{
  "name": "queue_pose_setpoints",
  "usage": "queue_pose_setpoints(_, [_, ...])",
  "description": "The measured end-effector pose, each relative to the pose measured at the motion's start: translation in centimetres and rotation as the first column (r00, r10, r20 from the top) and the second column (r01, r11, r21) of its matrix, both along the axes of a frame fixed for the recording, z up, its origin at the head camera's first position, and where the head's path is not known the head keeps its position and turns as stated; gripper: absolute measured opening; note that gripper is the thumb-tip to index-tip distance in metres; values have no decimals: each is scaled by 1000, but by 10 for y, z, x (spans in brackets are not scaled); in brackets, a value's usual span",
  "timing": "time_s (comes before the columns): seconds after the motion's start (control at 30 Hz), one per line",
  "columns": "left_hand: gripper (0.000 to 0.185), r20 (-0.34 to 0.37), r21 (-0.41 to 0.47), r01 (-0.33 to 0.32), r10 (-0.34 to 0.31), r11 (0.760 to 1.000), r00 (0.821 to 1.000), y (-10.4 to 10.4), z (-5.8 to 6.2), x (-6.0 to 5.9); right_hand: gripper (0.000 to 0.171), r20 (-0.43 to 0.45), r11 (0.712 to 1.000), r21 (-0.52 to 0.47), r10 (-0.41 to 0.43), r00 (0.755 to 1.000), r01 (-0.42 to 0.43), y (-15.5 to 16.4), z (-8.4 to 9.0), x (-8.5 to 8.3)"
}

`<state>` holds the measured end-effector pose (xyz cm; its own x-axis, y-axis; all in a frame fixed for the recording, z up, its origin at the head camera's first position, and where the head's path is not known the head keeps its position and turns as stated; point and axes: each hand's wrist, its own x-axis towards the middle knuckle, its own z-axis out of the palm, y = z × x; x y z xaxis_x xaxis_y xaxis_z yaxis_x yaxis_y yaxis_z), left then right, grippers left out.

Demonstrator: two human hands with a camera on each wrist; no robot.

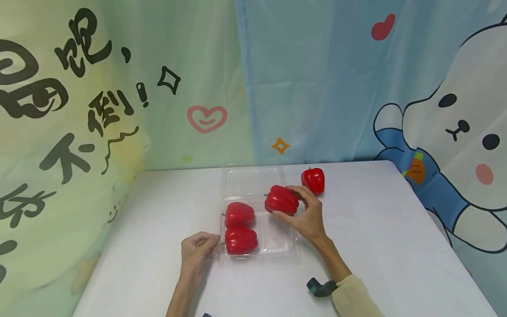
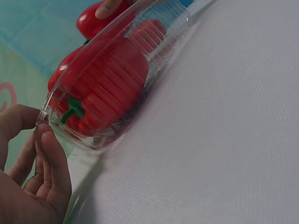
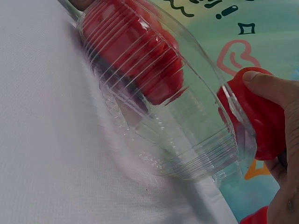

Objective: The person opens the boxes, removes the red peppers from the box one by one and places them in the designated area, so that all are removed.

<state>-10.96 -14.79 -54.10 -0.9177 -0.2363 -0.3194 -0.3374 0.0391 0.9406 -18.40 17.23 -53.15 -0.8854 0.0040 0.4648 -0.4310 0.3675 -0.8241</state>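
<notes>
A clear plastic clamshell box (image 1: 277, 240) lies with its lid folded back on the white table. Two red bell peppers, a nearer one (image 1: 241, 241) and a farther one (image 1: 239, 215), lie on their sides in its left half, stems to the left. My left hand (image 1: 196, 251) pinches the box's left rim between thumb and fingers, as the left wrist view also shows. Over the back right part of the box, my right hand (image 1: 306, 215) grips another red bell pepper (image 1: 281, 200) between thumb and fingers. In the right wrist view this pepper (image 3: 264, 116) is beside the box's rim.
One more red bell pepper (image 1: 313, 181) stands on the table behind the right hand. The transparent lid (image 1: 253, 182) extends toward the back edge. A printed curtain (image 1: 309, 88) hangs behind the table (image 1: 380, 237). A dark curved object (image 1: 321, 288) sits by the right sleeve.
</notes>
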Motion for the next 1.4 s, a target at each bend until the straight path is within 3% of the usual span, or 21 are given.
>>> queue_pose_setpoints(0.5, [7, -8, 1, -5, 5, 1000, 1000, 1, 0, -1, 75, -57, 1000, -17, -22, 998, 21, 7, -2, -6])
queue_pose_setpoints(1.4, [5, 14, 0, -2, 2, 1000, 1000, 0, 0, -2, 77, -78, 995, -13, -99, 992, 98, 21, 0, -8])
